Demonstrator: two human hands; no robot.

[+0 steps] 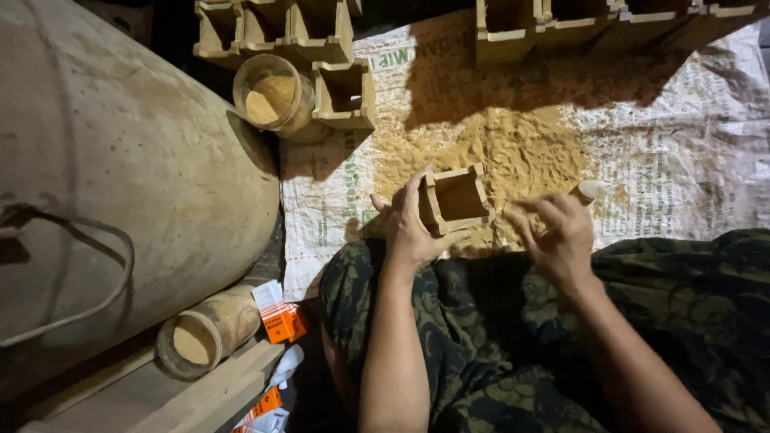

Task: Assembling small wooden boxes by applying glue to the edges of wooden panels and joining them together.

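Nearest the camera are the person's two bare forearms and the dark, leaf-patterned cloth [513, 337] over their lap, seen from the head view looking straight down. The left hand [409, 228] grasps a small open wooden box [455, 200], fingers curled round its left wall and the thumb under its near edge; the box is tilted so that its hollow faces the camera, and it is held just above the near edge of a printed woven sack [682, 152] spread flat on the floor. The right hand [553, 232] is just to the right of the box, fingers bent and pinched on a small pale-tipped thing [592, 190] whose kind cannot be told. A loose spread of yellow sawdust [513, 148] lies on the sack right behind the box. Further back, rows of similar wooden boxes [321, 40] stand along the sack's far edge, and beside them a clear jar [274, 95] half full of sawdust. A large round dusty drum [120, 160] fills the left side, a cord [96, 273] looped on it. Below the drum lies a tube [200, 333] packed with sawdust, touching an orange carton [281, 317] that rests on wooden planks [160, 393].
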